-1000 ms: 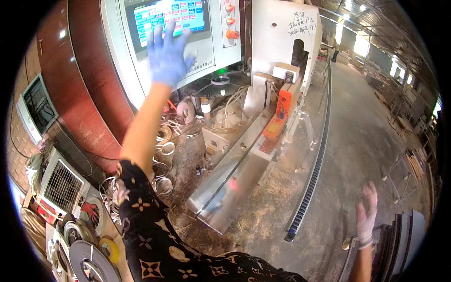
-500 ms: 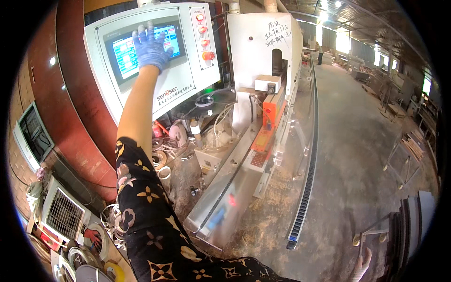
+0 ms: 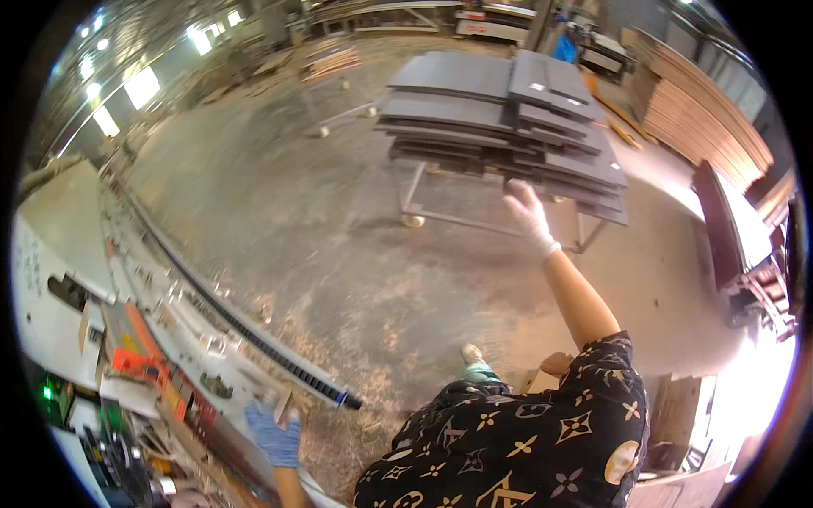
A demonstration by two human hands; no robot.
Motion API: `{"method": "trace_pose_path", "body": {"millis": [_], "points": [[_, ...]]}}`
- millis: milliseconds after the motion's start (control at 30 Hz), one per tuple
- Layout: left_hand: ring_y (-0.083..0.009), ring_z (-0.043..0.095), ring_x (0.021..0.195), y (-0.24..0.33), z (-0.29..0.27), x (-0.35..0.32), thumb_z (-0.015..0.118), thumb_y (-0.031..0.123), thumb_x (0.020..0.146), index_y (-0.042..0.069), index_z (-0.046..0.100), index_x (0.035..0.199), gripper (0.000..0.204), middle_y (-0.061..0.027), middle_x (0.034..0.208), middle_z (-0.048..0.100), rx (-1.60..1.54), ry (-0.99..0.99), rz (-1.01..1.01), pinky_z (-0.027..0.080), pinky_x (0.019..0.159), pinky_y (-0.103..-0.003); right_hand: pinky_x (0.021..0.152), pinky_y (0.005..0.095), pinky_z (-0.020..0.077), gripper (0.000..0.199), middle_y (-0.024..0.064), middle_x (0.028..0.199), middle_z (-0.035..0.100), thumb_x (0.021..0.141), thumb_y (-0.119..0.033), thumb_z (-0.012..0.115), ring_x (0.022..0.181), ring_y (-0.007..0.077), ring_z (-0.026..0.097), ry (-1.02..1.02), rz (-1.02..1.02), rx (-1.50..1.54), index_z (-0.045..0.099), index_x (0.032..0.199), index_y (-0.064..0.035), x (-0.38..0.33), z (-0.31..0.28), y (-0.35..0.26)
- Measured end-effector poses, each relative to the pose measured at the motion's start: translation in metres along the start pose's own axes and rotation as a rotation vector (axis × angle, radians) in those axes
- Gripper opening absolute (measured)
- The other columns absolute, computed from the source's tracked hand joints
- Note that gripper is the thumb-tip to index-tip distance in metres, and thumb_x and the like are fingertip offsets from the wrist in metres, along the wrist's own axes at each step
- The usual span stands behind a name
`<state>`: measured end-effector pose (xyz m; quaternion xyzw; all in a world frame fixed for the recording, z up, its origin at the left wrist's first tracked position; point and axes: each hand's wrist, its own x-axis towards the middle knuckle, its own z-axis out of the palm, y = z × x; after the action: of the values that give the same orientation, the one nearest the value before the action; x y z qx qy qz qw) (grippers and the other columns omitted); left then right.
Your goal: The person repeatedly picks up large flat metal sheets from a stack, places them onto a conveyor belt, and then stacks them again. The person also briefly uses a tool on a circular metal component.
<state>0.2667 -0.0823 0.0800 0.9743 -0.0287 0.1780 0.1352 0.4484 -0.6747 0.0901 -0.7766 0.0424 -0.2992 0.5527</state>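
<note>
Grey flat rectangular panels (image 3: 483, 116), stacked on a wheeled metal trolley (image 3: 414, 185): we judge them stiff, heavyish, chip-prone; best held by opposite edges. Our white-gloved right grip (image 3: 531, 218) is nearest, empty, loosely spread; our blue-gloved left grip (image 3: 276, 437), blurred, we cannot tell

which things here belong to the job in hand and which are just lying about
Likely the job's:
white machine, by the blue-gloved left hand
black conveyor track
grey panels on a wheeled rack, nearest the white-gloved right hand

Seemingly just lying about:
stacked brown boards
wooden strips, farther off
yellow bars
</note>
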Motion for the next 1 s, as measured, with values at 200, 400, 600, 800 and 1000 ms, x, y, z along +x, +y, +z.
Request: {"method": "trace_pose_path", "body": {"millis": [200,400,600,800,1000], "points": [[-0.0268,0.049,0.116,0.106,0.134,0.029,0.064,-0.004,0.070,0.001,0.058,0.108,0.039,-0.0149,0.130,0.047,-0.583,-0.107,-0.088,0.042,0.097,-0.037,0.096,0.0315,0.0388,0.050,0.0155,0.119,0.057,0.080,-0.018,0.068,0.111,0.0252,0.054,0.511,0.157,-0.101,0.050,0.123,-0.0007,0.094,-0.192,0.095],[-0.0269,0.047,0.118,0.183,0.186,0.078,0.066,-0.001,0.071,-0.001,0.057,0.109,0.039,-0.0149,0.131,0.046,-0.611,-0.155,-0.164,0.039,0.100,-0.038,0.097,0.0348,0.0386,0.066,0.0219,0.123,0.054,0.077,-0.031,0.071,0.116,0.0317,0.051,0.587,0.331,-0.377,0.045,0.130,-0.0001,0.226,-0.294,0.177],[-0.0256,0.048,0.116,0.252,0.201,0.110,0.068,0.003,0.070,-0.001,0.056,0.108,0.040,-0.0146,0.122,0.053,-0.472,-0.205,-0.133,0.037,0.100,-0.035,0.093,0.0374,0.0421,0.072,0.0195,0.124,0.053,0.077,-0.029,0.071,0.113,0.0297,0.051,0.745,0.544,0.187,0.038,0.132,0.0057,0.326,-0.325,0.262],[-0.0251,0.053,0.112,0.242,0.214,0.120,0.068,0.004,0.072,-0.001,0.056,0.111,0.041,-0.0143,0.120,0.055,-0.514,-0.248,-0.275,0.041,0.096,-0.035,0.066,0.0337,0.0452,0.032,0.0060,0.086,0.062,0.079,-0.025,0.066,0.073,0.0143,0.056,0.672,0.571,0.233,0.063,0.101,-0.0012,0.371,-0.360,0.313],[-0.0240,0.052,0.114,0.274,0.218,0.175,0.068,0.005,0.073,-0.001,0.056,0.114,0.043,-0.0141,0.122,0.055,-0.442,-0.325,-0.141,0.040,0.098,-0.034,0.063,0.0270,0.0386,0.014,0.0003,0.076,0.058,0.080,-0.022,0.066,0.070,0.0115,0.050,0.660,0.681,0.332,0.063,0.087,-0.0100,0.338,-0.332,0.259]]}}
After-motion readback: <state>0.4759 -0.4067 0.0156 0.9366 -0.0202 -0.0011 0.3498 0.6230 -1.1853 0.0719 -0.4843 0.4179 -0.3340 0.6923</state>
